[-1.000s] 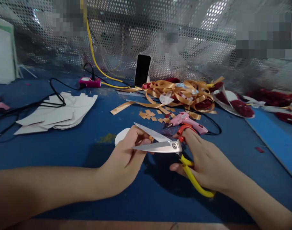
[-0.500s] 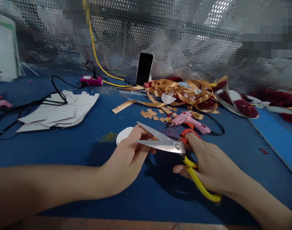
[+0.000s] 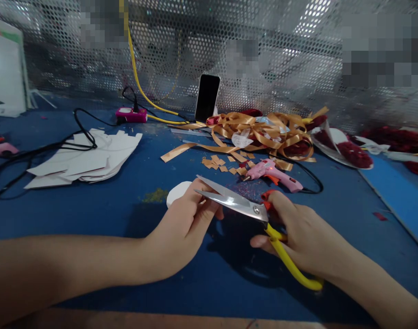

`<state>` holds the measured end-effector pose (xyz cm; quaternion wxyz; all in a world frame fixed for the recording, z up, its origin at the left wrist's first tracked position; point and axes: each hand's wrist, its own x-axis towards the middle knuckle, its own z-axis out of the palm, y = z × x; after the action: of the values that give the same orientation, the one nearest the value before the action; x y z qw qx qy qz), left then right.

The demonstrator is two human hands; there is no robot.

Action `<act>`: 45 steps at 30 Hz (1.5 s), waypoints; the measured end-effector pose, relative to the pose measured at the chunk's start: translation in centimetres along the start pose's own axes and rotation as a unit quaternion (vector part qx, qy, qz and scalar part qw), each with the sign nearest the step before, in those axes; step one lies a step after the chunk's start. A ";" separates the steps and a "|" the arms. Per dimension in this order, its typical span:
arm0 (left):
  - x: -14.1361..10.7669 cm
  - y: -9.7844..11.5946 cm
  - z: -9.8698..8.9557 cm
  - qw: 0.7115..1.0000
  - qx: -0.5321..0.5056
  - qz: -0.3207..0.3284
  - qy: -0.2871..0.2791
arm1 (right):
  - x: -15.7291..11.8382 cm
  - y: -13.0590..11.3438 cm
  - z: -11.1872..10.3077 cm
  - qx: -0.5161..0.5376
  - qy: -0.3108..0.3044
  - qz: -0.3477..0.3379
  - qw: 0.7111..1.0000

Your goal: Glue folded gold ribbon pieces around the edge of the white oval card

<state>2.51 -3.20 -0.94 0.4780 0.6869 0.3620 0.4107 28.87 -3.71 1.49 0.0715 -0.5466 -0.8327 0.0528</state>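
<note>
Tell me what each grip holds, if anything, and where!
Right grip: scissors, by the handles. Left grip: too hidden to tell.

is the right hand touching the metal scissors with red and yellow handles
Touching: the head view shows the right hand gripping the scissors by their handles.

This looks like a small craft workshop, seen across a blue worktable [image 3: 209,294] strewn with materials and tools. A pink glue gun [image 3: 277,176] lies wired up near a tangled heap of golden-tan ribbon [image 3: 260,130], with small cut squares [image 3: 216,161] of it scattered in front. Stacked white card pieces [image 3: 92,160], large scissors [image 3: 233,202] and fuzzy dark-red pieces [image 3: 355,154] suggest decorative handwork. A magenta power strip [image 3: 132,115] and perforated metal sheeting [image 3: 181,52] behind add a plain, working-room look.
</note>
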 end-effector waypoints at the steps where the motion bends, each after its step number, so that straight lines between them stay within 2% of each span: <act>1: 0.0 0.0 0.0 1.000 0.004 0.006 0.000 | 0.0 0.0 0.0 0.002 -0.001 0.004 1.000; 7: -0.1 0.2 0.1 1.000 -0.001 0.013 0.000 | 0.1 0.2 0.1 0.026 0.012 0.016 0.999; 10: 0.0 0.3 0.1 1.000 -0.028 -0.004 -0.005 | 0.1 0.2 0.0 0.051 0.021 -0.014 0.998; 13: 0.1 0.5 0.1 0.997 -0.071 -0.015 -0.010 | 0.3 0.3 0.0 0.080 0.058 -0.040 0.994; 15: 0.2 0.6 0.1 0.994 -0.104 -0.025 -0.016 | 0.4 0.5 0.2 0.096 0.093 -0.030 0.991; 19: 0.4 0.6 0.1 0.986 -0.157 -0.050 -0.034 | 0.4 1.1 0.6 0.109 0.139 0.034 0.984; 22: 0.6 0.5 0.1 0.981 -0.182 -0.063 -0.033 | 0.4 1.4 0.8 0.120 0.136 0.051 0.982; 28: 1.0 0.2 0.1 0.972 -0.228 -0.056 0.004 | 0.5 0.2 0.5 0.113 0.100 -0.017 0.988; 33: 0.9 0.2 0.2 0.972 -0.230 -0.043 -0.020 | 0.1 -1.3 0.5 0.051 0.094 -0.055 0.993; 38: 0.5 0.0 0.2 0.971 -0.232 -0.018 -0.049 | -0.2 -1.8 0.7 0.054 0.084 -0.065 0.993; 45: 0.6 0.3 0.2 0.974 -0.220 -0.033 -0.039 | -0.5 -1.7 1.1 0.053 0.056 -0.068 0.995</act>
<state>2.98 -2.84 -0.56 0.6446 0.5681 0.2665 0.4367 27.33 -4.82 0.62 0.1504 -0.4860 -0.8588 0.0614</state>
